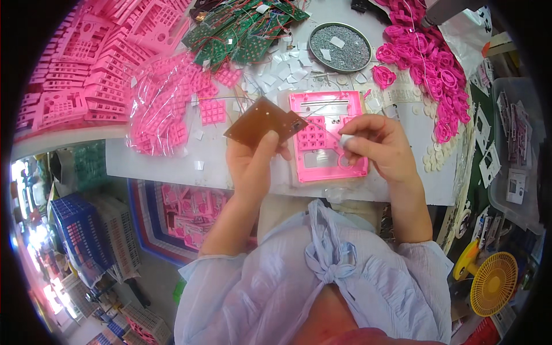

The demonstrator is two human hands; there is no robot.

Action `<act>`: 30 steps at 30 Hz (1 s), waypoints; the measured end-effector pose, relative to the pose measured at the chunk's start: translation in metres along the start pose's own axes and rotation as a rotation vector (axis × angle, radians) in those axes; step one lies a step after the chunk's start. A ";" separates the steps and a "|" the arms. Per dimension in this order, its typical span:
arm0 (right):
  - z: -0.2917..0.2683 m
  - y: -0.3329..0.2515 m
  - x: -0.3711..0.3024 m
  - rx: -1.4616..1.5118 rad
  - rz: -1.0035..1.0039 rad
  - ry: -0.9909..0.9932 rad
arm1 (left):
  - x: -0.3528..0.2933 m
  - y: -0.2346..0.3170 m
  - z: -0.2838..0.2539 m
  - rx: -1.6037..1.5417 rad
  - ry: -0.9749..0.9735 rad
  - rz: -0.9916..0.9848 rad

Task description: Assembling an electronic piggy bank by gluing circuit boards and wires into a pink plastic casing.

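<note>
My left hand (251, 164) holds a brown circuit board (257, 123) by its near edge, thumb on top, tilted above the table. Thin wires run from the board toward a pink plastic housing (322, 175), which lies right of it. Inside the housing sits a pink keypad (311, 137) of square buttons. Over the housing's right side, my right hand (386, 148) pinches a small white piece (345, 140) between thumb and fingers. A pink ring (344, 161) shows just below those fingertips. What lies under my right fingers is hidden.
Green circuit boards with wires (247, 34) lie at the back, beside a round tray of small grey parts (352, 60). Pink housings (75, 86) and bagged keypads (158, 109) fill the left. Pink rings (425, 57) and white discs (440, 154) lie right; a yellow fan (493, 283) stands lower right.
</note>
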State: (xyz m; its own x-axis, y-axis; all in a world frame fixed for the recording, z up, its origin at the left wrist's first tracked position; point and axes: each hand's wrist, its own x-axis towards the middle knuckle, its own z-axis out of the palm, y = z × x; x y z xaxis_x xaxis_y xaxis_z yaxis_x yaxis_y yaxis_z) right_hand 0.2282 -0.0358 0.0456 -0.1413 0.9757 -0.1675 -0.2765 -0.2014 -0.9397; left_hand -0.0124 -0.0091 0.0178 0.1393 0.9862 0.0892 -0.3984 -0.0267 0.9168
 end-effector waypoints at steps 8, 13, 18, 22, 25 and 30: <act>-0.004 -0.009 0.030 -0.346 -0.641 0.022 | -0.004 0.004 -0.002 -0.180 -0.012 -0.145; -0.012 -0.005 0.034 0.201 -0.017 -0.157 | -0.003 0.007 0.004 -0.222 -0.032 -0.118; -0.001 -0.004 0.030 0.102 -0.139 0.000 | -0.003 0.009 0.012 -0.127 -0.157 -0.078; 0.002 0.011 0.017 -0.413 -0.857 0.128 | 0.002 0.007 0.009 -0.175 -0.056 -0.086; 0.003 0.018 0.009 -0.552 -0.927 0.105 | 0.001 0.009 0.014 -0.229 -0.011 -0.083; 0.006 0.005 -0.001 0.203 0.058 0.090 | -0.006 0.007 0.015 -0.255 -0.011 -0.046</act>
State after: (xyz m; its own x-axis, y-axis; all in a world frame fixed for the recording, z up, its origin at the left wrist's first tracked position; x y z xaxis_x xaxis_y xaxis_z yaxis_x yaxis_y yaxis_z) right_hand 0.2209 -0.0379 0.0427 -0.0797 0.9639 -0.2539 -0.4577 -0.2617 -0.8497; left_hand -0.0020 -0.0180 0.0296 0.1724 0.9835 0.0551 -0.6068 0.0620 0.7924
